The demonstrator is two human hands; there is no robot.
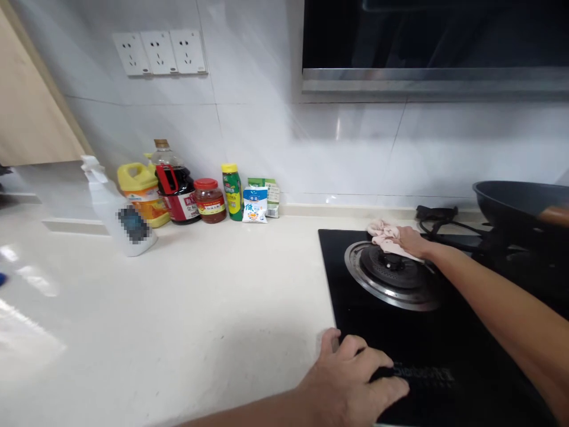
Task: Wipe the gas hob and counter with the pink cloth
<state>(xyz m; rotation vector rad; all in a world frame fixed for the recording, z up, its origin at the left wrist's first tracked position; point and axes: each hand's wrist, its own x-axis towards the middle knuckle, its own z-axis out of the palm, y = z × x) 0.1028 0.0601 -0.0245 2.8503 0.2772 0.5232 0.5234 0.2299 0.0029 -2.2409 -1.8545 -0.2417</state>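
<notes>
My right hand [409, 242] is closed on a crumpled pale pink cloth [383, 230], pressing it down at the back of the gas stove [368, 332]. The cloth lies over the far rim of the round burner [393, 273], and its lower edge reaches the burner's dark centre. At the stove's front left, my left hand [351, 379] rests with its fingers spread, partly on the black glass top and partly over its left edge. That hand holds nothing.
A dark wok [524, 204] stands on the stove's right side, near a black pan support [438, 214]. Along the wall are a white spray bottle [111, 207], a yellow jug [142, 190], a sauce bottle [175, 184], a red-lidded jar [208, 201], a green bottle [232, 193] and a salt packet [255, 205]. A range hood [427, 83] hangs above.
</notes>
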